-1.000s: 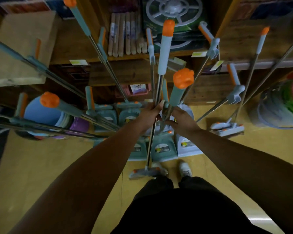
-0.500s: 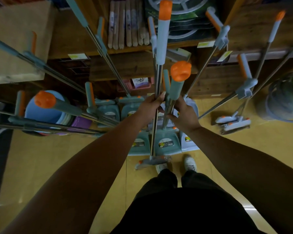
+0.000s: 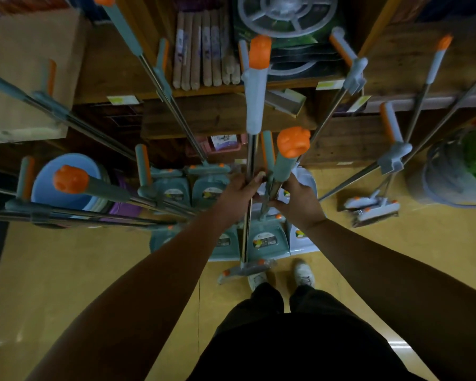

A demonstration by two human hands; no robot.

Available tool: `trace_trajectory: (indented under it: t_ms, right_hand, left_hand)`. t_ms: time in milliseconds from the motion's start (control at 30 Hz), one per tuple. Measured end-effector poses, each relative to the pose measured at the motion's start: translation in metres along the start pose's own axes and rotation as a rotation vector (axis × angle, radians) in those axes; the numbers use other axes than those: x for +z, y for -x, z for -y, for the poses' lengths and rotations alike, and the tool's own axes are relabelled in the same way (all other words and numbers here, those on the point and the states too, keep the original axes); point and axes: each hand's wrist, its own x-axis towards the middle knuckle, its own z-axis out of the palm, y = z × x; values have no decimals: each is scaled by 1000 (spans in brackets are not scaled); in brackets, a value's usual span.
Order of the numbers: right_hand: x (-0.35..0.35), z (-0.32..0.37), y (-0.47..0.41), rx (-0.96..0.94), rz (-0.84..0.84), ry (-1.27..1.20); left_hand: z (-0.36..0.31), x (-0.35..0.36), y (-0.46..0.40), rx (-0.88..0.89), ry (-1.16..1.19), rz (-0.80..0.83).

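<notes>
Two mops stand in my grip, one to each hand. Half a second ago the orange cap [image 3: 260, 52] of the tall mop [image 3: 251, 152] reached almost to the top of my view. It now shows lower, across the bottom rim of the packed reel [image 3: 285, 9] on the shelf [image 3: 226, 116]. The orange knob [image 3: 293, 142] of the short mop [image 3: 282, 165] has also dropped in view. Part of that may be my head tilting, since the shelf labels have slid down a little too. My hold on both has not changed.

My left hand [image 3: 239, 189] has its fingers curled round the tall mop's steel pole, well below the grey grip. The pole runs on down past my wrist to the mop head [image 3: 245, 270], which lies on the yellow floor [image 3: 66, 284] just in front of my left shoe [image 3: 256, 279]. My right hand [image 3: 297, 202] is wrapped round the short mop's pole just under its teal grip. That pole tilts slightly toward me. My two hands sit just beside each other, nearly touching, above the row of teal dustpans [image 3: 261, 240] at the shelf's foot. More mops lean out from the shelf on both sides.
</notes>
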Motion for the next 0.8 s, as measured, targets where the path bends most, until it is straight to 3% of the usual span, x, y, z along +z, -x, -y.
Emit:
trace_trajectory:
  t_ms: [200,467,733,800]
  right_hand:
    - [-33,-6,5,53,124,51]
    - [-91,5,11,43,107,-42]
    - [-156,89,-10,-131,23,-71]
    - [-170,119,-21,-151,4,-250]
  left_hand:
    - [-12,-32,14,82,8,-329]
    - [-120,-59,54,429,182,-410]
    - [-205,-70,46,636,237,-347]
    - [-220,-70,36,648,222,-352]
